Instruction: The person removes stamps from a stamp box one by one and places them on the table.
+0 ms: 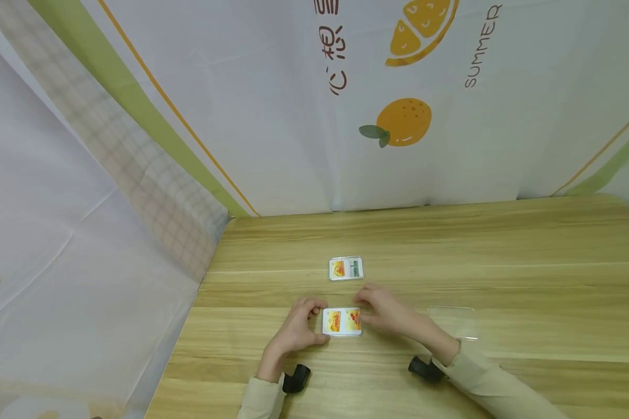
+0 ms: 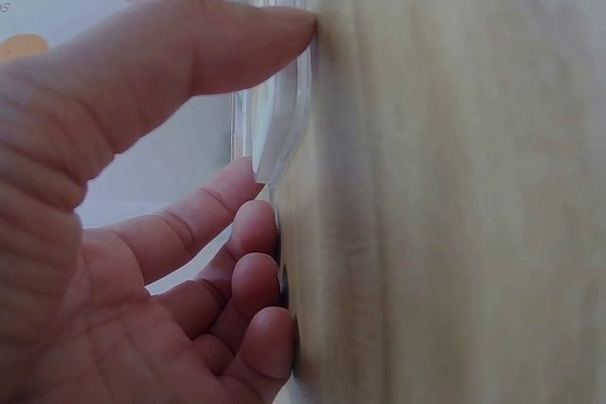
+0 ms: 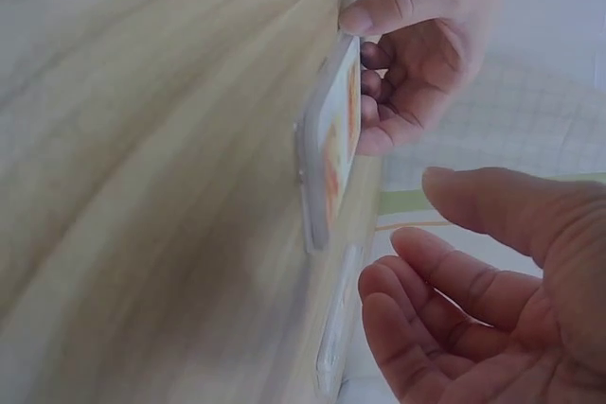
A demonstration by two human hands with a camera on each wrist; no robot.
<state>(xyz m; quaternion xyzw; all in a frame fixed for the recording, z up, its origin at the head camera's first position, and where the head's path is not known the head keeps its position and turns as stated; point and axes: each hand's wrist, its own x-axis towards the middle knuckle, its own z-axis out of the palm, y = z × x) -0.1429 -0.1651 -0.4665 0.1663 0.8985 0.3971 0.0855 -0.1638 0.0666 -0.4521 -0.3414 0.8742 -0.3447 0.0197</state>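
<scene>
A flat clear plastic case (image 1: 342, 323) with two small orange and yellow printed pictures lies on the wooden table, near the front in the head view. My left hand (image 1: 297, 329) holds its left end, thumb by the near edge and index finger at the far corner. From the left wrist, the case (image 2: 277, 130) appears edge-on between thumb and index finger, the other fingers curled below. Over the right end of the case is my right hand (image 1: 390, 309), its fingers loosely bent. The right wrist view has this hand (image 3: 483, 300) apart from the case (image 3: 333, 153), holding nothing.
Behind the held case lies a second clear case (image 1: 347, 269) with an orange and a green picture. A transparent plastic piece (image 1: 452, 322) rests on the table (image 1: 529, 279) by my right forearm. A printed cloth (image 1: 293, 128) hangs along the back edge.
</scene>
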